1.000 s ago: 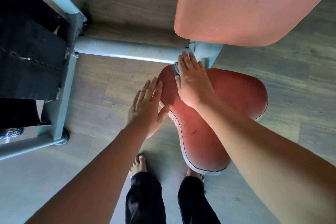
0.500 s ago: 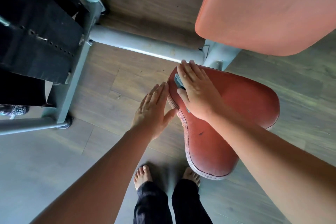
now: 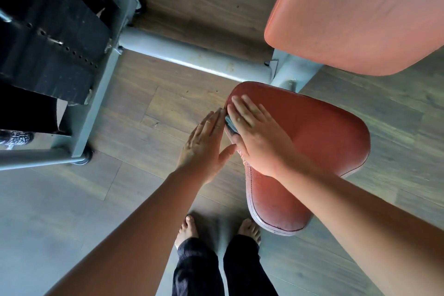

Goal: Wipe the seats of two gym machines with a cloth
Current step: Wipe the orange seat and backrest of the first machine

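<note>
The cloth [image 3: 230, 125] lies on the left edge of the red seat [image 3: 319, 137], almost wholly covered by the right hand [image 3: 258, 138]; only a small grey-blue fold shows beside the hand's thumb side. The right hand lies flat on the cloth with its fingers extended and together, palm down, pressing it against the seat pad. The left hand [image 3: 205, 146] is open with fingers straight, positioned just beside the seat's left edge, its fingertips close to the cloth and its thumb reaching toward the seat rim; contact with the seat cannot be determined. The seat is a padded red saddle shape with a pale stitched border, its narrow end toward the person. Above it, a second red pad [image 3: 355, 14], lighter in tone, overhangs the seat's mount. A grey metal frame tube [image 3: 192, 57] runs from that mount leftward to an upright grey post [image 3: 103, 74], which carries a black weight stack [image 3: 48, 38]. The floor [image 3: 153, 113] is wood-pattern plank. The person's bare feet [image 3: 187, 228] and dark trouser legs stand just beside the seat's narrow end.
</note>
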